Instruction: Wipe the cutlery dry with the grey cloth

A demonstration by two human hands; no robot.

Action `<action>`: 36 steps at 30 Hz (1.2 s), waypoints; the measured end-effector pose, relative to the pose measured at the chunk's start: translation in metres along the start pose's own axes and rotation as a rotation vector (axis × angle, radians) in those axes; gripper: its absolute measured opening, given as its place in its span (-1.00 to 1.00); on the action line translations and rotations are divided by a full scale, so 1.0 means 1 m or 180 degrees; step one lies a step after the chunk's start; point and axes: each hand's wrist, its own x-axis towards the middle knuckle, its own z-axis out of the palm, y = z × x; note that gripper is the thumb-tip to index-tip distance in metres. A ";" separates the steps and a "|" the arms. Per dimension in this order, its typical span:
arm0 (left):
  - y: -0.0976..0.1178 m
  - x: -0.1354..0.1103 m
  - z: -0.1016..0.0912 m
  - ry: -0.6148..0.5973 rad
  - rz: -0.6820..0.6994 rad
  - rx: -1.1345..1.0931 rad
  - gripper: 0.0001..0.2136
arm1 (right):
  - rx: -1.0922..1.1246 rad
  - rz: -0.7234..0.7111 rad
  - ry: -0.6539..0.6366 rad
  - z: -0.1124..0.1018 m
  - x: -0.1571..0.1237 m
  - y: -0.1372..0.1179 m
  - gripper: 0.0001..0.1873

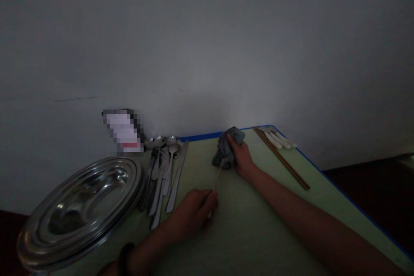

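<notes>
My left hand is closed around the near end of a thin stick-like utensil, likely a chopstick, near the middle of the pale green table. The utensil's far end disappears into a crumpled grey-blue cloth. My right hand is wrapped round that cloth at the far side of the table, pressing it about the utensil's tip.
A stack of shiny metal compartment trays sits at the left. Several spoons and knives lie beside it. A pair of brown chopsticks and white-handled cutlery lie at the far right. A blue-edged table border runs along the wall.
</notes>
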 end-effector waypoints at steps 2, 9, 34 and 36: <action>0.002 -0.001 -0.001 -0.0021 0.0011 -0.0133 -0.60 | 0.0235 0.0200 -0.0039 0.005 -0.007 -0.002 -0.60; 0.002 0.002 0.000 0.0193 -0.0063 -0.0242 -0.61 | -0.0045 0.0664 -0.0212 0.025 -0.039 0.002 -0.59; -0.003 -0.001 -0.002 -0.0003 0.0223 0.0042 -0.64 | -0.1158 -0.0699 0.0091 -0.001 -0.005 -0.030 -0.51; -0.003 -0.001 -0.002 0.0027 0.0262 0.0103 -0.63 | -0.1017 -0.0633 0.0341 0.002 -0.007 -0.025 -0.47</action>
